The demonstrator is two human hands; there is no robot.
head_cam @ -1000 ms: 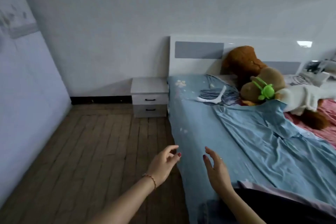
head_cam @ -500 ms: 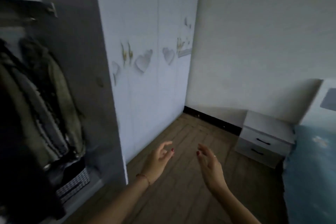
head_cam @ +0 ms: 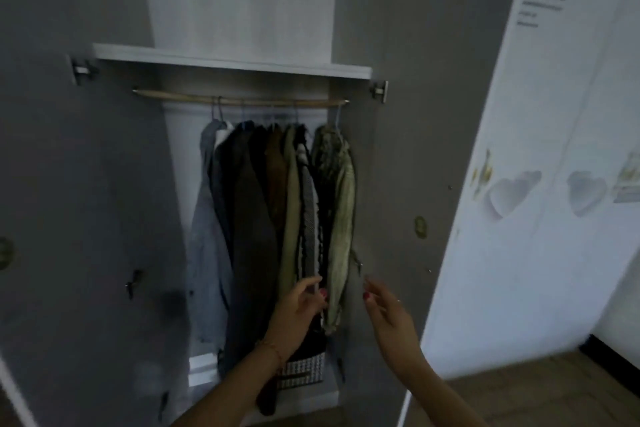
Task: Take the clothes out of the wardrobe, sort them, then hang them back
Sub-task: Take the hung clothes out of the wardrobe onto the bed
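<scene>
The view has swung from the bed, past the wall, to the open wardrobe, which now fills the frame. Clothes hang packed on the rail; none is out yet. Left hand now reaches the garments' lower edges, fingers loosely spread, gripping nothing. Right hand is just beside the olive jacket, fingers open. Removal appears about to begin.

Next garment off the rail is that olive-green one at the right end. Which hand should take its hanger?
Probably the right hand: it hangs open just right of the olive-green garment, with a free path up to the rail. The left hand sits lower-left, in front of the darker clothes.
</scene>
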